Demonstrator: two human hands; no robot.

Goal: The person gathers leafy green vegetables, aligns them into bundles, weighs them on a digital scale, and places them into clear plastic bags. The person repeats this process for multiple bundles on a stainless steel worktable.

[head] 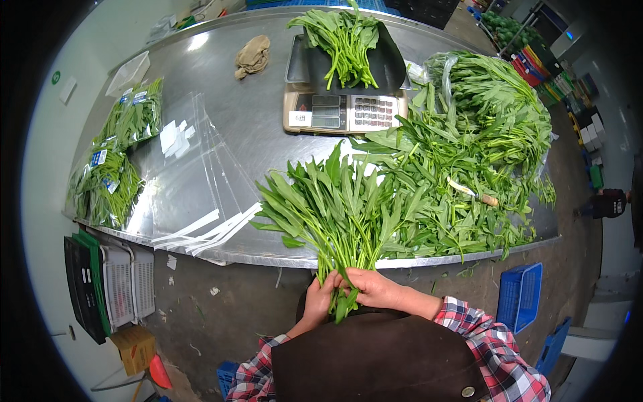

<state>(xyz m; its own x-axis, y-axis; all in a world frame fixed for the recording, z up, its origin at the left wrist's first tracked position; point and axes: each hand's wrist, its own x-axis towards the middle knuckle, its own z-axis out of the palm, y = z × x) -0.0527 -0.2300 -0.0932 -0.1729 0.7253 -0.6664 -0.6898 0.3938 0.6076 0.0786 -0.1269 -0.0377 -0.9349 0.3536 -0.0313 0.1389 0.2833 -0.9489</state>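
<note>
Both hands meet at the front edge of a steel table, around the lower stems of a bunch of water spinach (346,216). My left hand (319,299) grips the stems from the left, and my right hand (374,287) closes on them from the right. A few leaves hang down between the hands. The bunch's leafy tops spread over the table. Beyond it, a digital scale (346,113) carries a black scoop pan (392,60) with another bunch of greens (346,45) in it. To the right lies a heap of loose greens (482,135), with a curved knife (472,191) on top.
Bagged greens (115,166) lie at the table's left, near clear plastic bags (211,156), white labels (176,138) and white paper strips (221,231). A crumpled brown cloth (252,55) sits left of the scale. Crates (118,281) and a blue basket (520,296) stand on the floor. A person (608,203) is far right.
</note>
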